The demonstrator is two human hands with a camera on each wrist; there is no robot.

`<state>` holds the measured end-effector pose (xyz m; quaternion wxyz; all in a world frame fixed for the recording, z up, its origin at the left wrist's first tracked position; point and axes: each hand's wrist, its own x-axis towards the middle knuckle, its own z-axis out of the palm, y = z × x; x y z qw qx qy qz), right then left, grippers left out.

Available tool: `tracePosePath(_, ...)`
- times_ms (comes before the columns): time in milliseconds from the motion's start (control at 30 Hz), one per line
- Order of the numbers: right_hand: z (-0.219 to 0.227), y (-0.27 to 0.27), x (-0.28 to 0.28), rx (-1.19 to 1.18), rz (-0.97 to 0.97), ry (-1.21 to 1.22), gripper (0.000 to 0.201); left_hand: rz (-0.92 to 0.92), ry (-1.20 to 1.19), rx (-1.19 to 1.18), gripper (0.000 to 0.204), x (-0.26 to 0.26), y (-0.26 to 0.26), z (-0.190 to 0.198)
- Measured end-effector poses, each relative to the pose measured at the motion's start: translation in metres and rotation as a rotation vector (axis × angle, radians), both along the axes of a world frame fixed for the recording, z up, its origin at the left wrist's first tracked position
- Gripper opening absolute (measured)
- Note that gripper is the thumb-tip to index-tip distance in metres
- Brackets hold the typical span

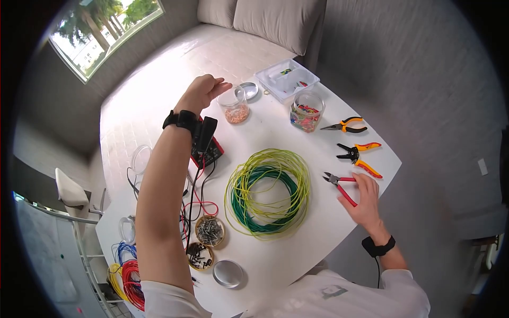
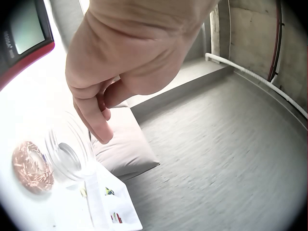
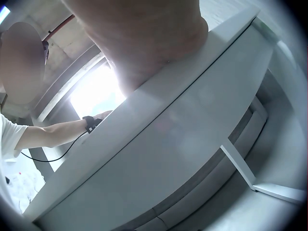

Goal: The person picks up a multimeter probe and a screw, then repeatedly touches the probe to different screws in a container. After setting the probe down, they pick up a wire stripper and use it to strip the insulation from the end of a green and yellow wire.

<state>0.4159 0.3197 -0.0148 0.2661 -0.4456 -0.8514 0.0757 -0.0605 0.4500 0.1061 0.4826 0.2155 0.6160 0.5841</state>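
Note:
My left hand (image 1: 204, 91) hangs with loosely bent fingers beside the mouth of a clear jar (image 1: 233, 100). Small copper-coloured pieces (image 2: 32, 168) lie in that jar; nothing shows between the fingers in the left wrist view. At the table's right edge, my right hand (image 1: 367, 197) has its thumb and fingers about the red handles of diagonal cutters (image 1: 342, 186), which lie with the handles spread. Wire strippers (image 1: 356, 155) and needle-nose pliers (image 1: 347, 125) lie beyond them. Green and yellow-green wire coils (image 1: 244, 206) sit mid-table. The right wrist view hides the cutters.
A jar of coloured connectors (image 1: 306, 117) stands near a white tray (image 1: 265, 79). Under my left forearm is a multimeter (image 1: 212, 153) with leads. Tins of screws (image 1: 210, 232) and black parts (image 1: 200, 257), a round lid (image 1: 228, 274) and a red wire coil (image 1: 131, 283) lie nearer me.

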Motion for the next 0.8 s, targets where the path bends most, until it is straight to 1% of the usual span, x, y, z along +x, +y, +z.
tracePosePath(33,0.0,0.0,0.0,-0.014,-0.013,0.021,0.066,0.005,0.065,-0.015,0.023,0.0,0.002,-0.002)
tracePosePath(67,-0.001,0.002,0.0,-0.016,-0.013,0.019,0.066,0.004,0.063,-0.017,0.023,-0.001,0.004,-0.003)
tracePosePath(133,-0.003,0.003,0.001,-0.013,0.002,0.027,0.063,-0.077,0.239,-0.125,0.029,-0.004,0.007,-0.003)
tracePosePath(167,-0.003,0.003,0.001,-0.017,0.004,0.023,0.063,-0.076,0.236,-0.13,0.029,-0.004,0.009,-0.004)
tracePosePath(233,-0.002,0.003,0.0,-0.026,-0.008,0.021,0.059,-0.169,0.614,-0.238,0.027,-0.003,0.012,-0.004)
tracePosePath(267,-0.002,0.003,-0.001,-0.027,-0.006,0.019,0.059,-0.169,0.612,-0.24,0.027,-0.002,0.013,-0.004)
tracePosePath(333,-0.002,0.002,0.0,-0.024,-0.007,0.018,0.059,-0.223,0.846,-0.236,0.023,0.003,0.012,-0.003)
tracePosePath(467,0.0,0.003,-0.001,0.019,0.012,0.017,0.059,-0.283,0.857,-0.26,0.023,0.011,0.002,0.005)
tracePosePath(533,-0.002,0.004,0.0,0.033,0.032,0.016,0.059,-0.348,0.878,-0.216,0.022,0.009,-0.002,0.006)
tracePosePath(567,-0.002,0.004,0.0,0.035,0.038,0.017,0.059,-0.341,0.879,-0.217,0.022,0.007,-0.004,0.005)
tracePosePath(633,-0.001,0.004,0.0,0.043,0.042,0.017,0.059,-0.302,0.844,-0.098,0.023,0.004,-0.004,0.002)
tracePosePath(800,0.0,0.002,0.001,0.052,0.049,0.026,0.059,-0.237,0.874,-0.044,0.02,-0.001,-0.01,0.013)
